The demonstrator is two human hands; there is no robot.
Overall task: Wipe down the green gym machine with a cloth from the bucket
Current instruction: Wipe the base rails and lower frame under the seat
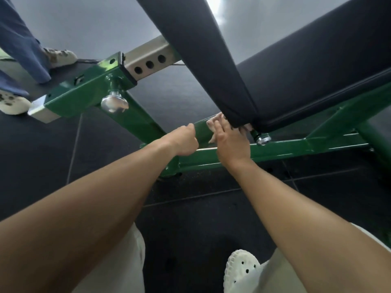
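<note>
**Item: green gym machine (pixel 275 149), frame wipe in progress.**

- Task thing: pale cloth (pixel 211 123), laid over the short cross tube (pixel 202 132) of the frame, just under the meeting edge of the two black pads (pixel 306 85).
- Right hand (pixel 231 142): fingers spread and released, pressing the cloth flat to the tube.
- Left hand (pixel 186 141): grip clenched, apparently clasped round the same tube just beside the cloth, though the fist hides what its fingers enclose.
- Handling advice: keep the left hand as a brace. Draw the cloth right round the tube, not only across its top. Work towards the small chrome fitting (pixel 262 139) and the weld corners, where grime would likely lodge. Mind knuckles against the pad edge.
- Not visible: the bucket, most of the cloth under the palm, the right fingertips beneath the pad, and the tube's far side.
- Cut off: pads and frame run out of view at the top and right.
- Also present: large chrome knob (pixel 114 102), dark tiled floor (pixel 211 208), another person's shoe (pixel 61 56) at upper left.
</note>
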